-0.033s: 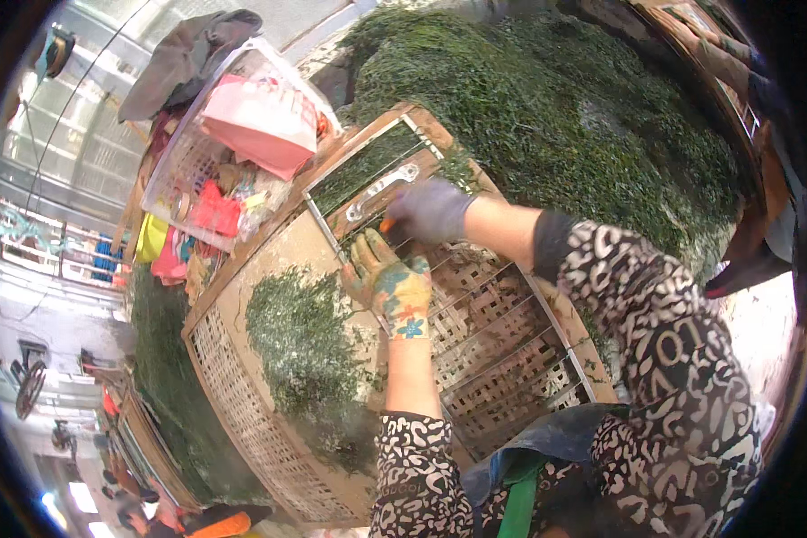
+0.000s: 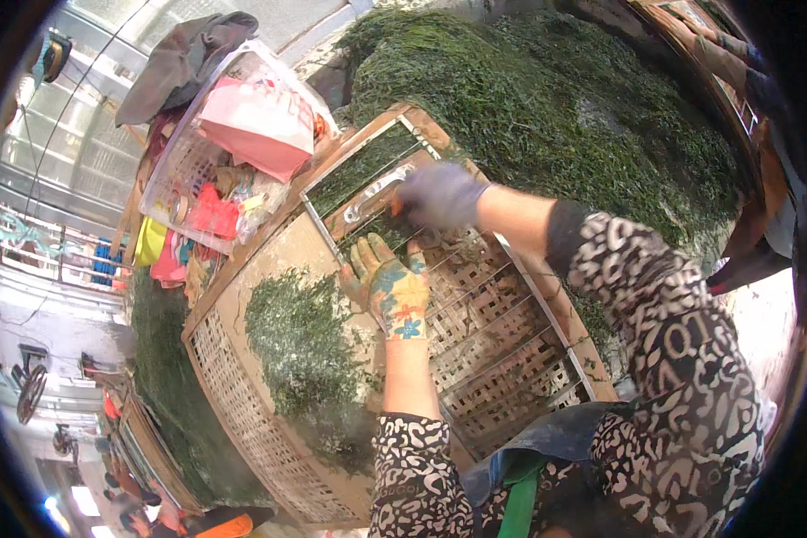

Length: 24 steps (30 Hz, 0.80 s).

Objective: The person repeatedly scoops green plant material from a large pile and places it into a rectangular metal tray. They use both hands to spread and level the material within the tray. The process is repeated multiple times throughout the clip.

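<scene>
My left hand (image 2: 386, 282), in a yellow glove with printed flowers, lies with its fingers stretched out. They rest at the lower edge of a thin metal frame (image 2: 327, 235) divided into strips. Just right of them, my right hand (image 2: 441, 199), in a purple-grey glove, is closed and partly blurred by motion. A small orange thing (image 2: 396, 206) shows at its fingers; its kind I cannot make out. Beside it a wooden board bearing a metal handle (image 2: 372, 199) lies across the frame. Dark green strands (image 2: 359, 175) fill the strip beyond the board.
Loose green strands, like seaweed or grass, form a large heap (image 2: 529, 99) at the back and a smaller clump (image 2: 300, 336) left of my left hand. A woven slatted mat (image 2: 489, 332) lies under the frame. A plastic basket (image 2: 166, 184) with a pink bag stands at the left.
My right hand has moved slightly right and away from my left hand. The left hand stays nearly in place.
</scene>
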Tool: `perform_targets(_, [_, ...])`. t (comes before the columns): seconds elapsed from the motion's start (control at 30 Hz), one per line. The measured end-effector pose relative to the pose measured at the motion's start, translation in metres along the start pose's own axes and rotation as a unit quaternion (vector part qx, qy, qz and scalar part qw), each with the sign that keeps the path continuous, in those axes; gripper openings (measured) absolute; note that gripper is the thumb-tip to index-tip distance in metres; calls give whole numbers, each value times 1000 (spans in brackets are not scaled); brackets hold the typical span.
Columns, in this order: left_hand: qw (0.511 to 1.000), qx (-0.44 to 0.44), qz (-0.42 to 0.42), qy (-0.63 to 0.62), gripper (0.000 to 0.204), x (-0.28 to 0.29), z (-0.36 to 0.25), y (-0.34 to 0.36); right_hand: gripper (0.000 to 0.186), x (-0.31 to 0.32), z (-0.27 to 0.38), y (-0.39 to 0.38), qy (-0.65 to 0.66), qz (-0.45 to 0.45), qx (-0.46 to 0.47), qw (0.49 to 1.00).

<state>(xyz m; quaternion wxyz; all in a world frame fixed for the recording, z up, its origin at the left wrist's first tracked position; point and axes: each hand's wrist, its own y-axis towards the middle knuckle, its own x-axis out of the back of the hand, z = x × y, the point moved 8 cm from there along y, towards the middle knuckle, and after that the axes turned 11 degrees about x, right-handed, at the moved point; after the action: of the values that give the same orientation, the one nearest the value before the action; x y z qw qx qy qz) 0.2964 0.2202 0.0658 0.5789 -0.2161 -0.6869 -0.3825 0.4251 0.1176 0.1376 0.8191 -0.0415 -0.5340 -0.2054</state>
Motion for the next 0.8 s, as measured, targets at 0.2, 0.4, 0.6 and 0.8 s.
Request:
perform_targets(0.2, [978, -191, -49, -64, 75, 15, -90, -4, 50, 32, -92, -40, -90, -17, -59, 994])
perform_targets(0.4, [973, -214, 88, -3, 66, -6, -141, 8, 43, 18, -70, -21, -133, 41, -85, 987])
perform_targets(0.6, [959, -137, 235, -78, 65, -14, -130, 8, 42, 25, -43, -8, 195, -91, 11, 976])
perform_targets(0.8, [942, -188, 162, -225, 50, 20, -107, 25, 23, 7, -89, -37, -9, -73, -73, 995])
